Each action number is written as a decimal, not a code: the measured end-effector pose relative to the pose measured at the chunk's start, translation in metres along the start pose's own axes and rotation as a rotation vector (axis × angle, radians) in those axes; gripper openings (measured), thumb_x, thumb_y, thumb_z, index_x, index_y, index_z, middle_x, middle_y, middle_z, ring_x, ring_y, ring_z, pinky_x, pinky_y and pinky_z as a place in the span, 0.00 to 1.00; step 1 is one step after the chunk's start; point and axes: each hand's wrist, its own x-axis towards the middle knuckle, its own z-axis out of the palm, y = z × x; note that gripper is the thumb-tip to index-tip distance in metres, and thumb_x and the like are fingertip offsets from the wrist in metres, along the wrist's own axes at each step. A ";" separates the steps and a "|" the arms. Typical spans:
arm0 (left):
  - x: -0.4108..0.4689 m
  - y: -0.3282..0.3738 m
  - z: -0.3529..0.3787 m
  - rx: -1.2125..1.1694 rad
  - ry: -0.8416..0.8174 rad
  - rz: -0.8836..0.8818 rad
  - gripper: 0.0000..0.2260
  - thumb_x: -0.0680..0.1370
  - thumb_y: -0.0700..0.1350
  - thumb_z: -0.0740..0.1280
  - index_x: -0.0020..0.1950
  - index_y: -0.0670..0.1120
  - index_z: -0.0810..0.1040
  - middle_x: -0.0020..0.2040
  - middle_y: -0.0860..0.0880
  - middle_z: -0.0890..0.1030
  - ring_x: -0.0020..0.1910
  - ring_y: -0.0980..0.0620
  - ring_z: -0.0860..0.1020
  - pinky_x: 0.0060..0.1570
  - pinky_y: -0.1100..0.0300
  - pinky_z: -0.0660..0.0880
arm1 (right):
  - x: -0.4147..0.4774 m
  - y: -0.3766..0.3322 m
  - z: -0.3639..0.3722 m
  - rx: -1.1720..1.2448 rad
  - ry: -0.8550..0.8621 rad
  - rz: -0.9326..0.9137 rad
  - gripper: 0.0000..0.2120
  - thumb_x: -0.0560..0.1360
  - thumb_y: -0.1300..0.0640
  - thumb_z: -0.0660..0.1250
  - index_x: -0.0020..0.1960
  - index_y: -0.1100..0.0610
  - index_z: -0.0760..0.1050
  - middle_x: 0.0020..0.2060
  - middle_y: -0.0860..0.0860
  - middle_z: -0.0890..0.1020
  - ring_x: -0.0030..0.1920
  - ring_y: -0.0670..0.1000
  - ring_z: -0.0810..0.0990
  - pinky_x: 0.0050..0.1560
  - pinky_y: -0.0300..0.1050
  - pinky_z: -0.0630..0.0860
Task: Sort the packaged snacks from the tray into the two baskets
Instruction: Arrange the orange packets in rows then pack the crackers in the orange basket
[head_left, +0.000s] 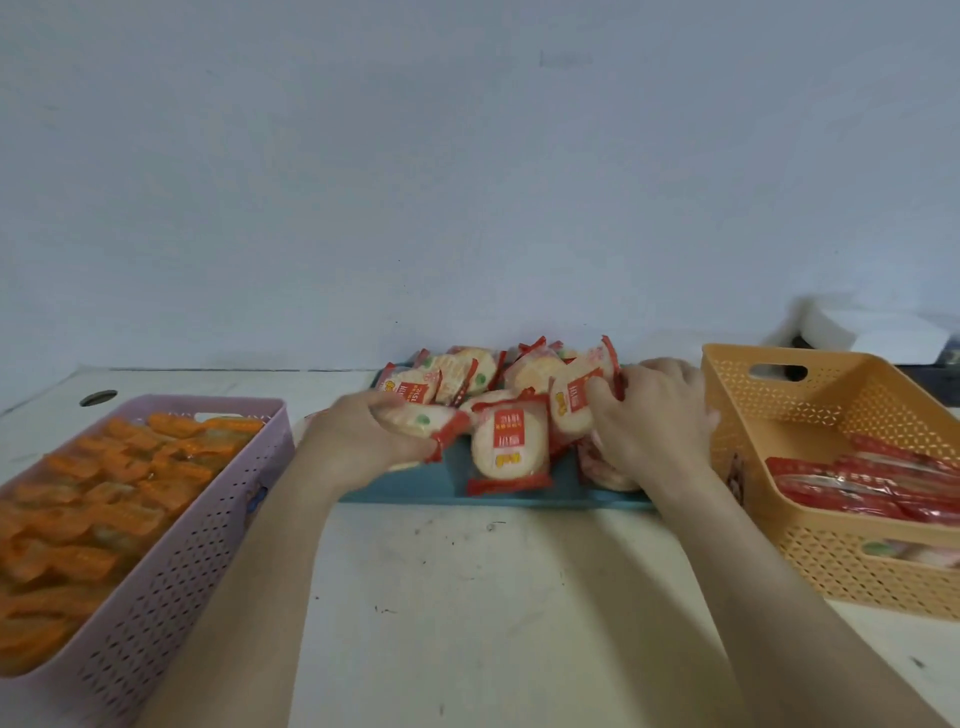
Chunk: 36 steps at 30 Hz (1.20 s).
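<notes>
A blue tray (415, 486) lies at the middle back of the table with several red-and-white rice cracker packets (506, 447) piled on it. My left hand (358, 441) is at the tray's left end, closed around one cracker packet (423, 420). My right hand (654, 415) is at the tray's right end, gripping another cracker packet (574, 408) that stands tilted in the pile. A purple basket (171, 561) at the left holds several orange packets (104, 493). An orange basket (831, 551) at the right holds red packets (857, 486).
The white table top (467, 597) stretches between the two baskets in front of the tray. A pale wall stands right behind the tray. A round hole (98, 398) is in the table at the far left. White objects (857, 327) sit behind the orange basket.
</notes>
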 end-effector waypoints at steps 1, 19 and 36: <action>0.002 0.001 -0.003 -0.085 0.082 0.016 0.33 0.61 0.52 0.81 0.64 0.53 0.76 0.57 0.52 0.80 0.53 0.53 0.78 0.57 0.55 0.75 | 0.003 0.004 0.000 -0.056 -0.061 0.027 0.22 0.74 0.42 0.53 0.51 0.57 0.77 0.56 0.55 0.76 0.65 0.61 0.67 0.61 0.60 0.65; -0.033 0.045 0.077 -0.840 -0.198 0.037 0.21 0.73 0.41 0.73 0.60 0.62 0.77 0.57 0.52 0.80 0.50 0.51 0.84 0.48 0.52 0.81 | -0.016 -0.007 0.008 0.994 -0.589 0.363 0.13 0.76 0.44 0.65 0.59 0.46 0.73 0.49 0.49 0.82 0.50 0.51 0.81 0.56 0.54 0.77; -0.046 0.074 0.061 -1.403 -0.215 0.174 0.34 0.67 0.25 0.54 0.67 0.50 0.74 0.66 0.41 0.74 0.63 0.43 0.77 0.59 0.45 0.77 | -0.019 -0.029 -0.020 1.309 -0.488 0.099 0.25 0.69 0.62 0.75 0.64 0.58 0.72 0.52 0.57 0.84 0.51 0.58 0.85 0.45 0.58 0.82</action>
